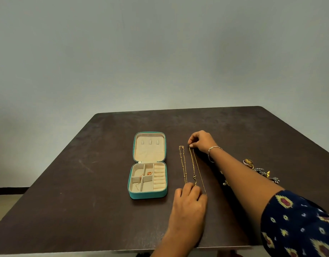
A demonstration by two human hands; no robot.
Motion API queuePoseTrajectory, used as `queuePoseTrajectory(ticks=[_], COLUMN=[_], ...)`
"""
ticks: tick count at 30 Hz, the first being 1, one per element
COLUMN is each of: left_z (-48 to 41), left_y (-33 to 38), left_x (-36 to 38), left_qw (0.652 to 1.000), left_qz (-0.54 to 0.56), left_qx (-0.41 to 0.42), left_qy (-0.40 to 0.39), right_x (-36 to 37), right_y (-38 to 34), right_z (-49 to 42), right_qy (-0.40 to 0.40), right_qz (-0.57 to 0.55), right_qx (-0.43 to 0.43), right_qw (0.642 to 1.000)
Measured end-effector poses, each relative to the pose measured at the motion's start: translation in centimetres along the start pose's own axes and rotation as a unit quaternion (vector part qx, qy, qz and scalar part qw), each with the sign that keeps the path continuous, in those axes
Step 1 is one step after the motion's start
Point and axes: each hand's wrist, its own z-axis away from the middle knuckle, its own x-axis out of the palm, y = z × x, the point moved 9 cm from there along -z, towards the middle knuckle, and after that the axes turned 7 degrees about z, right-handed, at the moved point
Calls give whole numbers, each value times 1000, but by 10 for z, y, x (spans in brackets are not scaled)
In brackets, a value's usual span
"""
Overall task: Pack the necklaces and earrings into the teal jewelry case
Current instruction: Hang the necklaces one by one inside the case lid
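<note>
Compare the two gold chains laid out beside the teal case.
The left chain is beaded and lies untouched; the right chain is finer, and the right hand pinches its far end while the left hand covers its near end. Both lie stretched out on the table.

Dim, flat light; soft shadows under arms; wide-angle bending at edges; slightly soft focus.

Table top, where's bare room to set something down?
The table is bare left of the open teal case and along its far edge. It is crowded right of the case: gold necklaces, left hand, right hand, and a jewelry pile.
</note>
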Motion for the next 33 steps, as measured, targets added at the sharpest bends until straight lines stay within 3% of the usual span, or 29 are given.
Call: queuePoseTrajectory(ticks=[8, 12, 16, 21, 26, 33], left_z=[0, 2, 13, 26, 45, 47], left_y=[-3, -3, -29, -104, -162, -168], left_x=[-16, -35, -65, -98, -100, -77], left_qw=[998, 991, 968, 937, 909, 914], left_qz=[19, 65, 132, 124, 141, 189], left_qx=[-22, -25, -80, -206, -308, -324], left_qy=[48, 114, 198, 253, 242, 152], right_x=[-18, -25, -20, 5, 30, 70], right_y=[-24, -55, -88, -130, -160, -163], right_z=[19, 42, 66, 86, 99, 90], right_qy=[44, 69, 59, 9, -26, -98], right_qz=[-1, -13, -28, 12, 127, 259], right_qx=[-60, -116, -164, -228, -282, -249], right_qw=[997, 991, 984, 973, 950, 928])
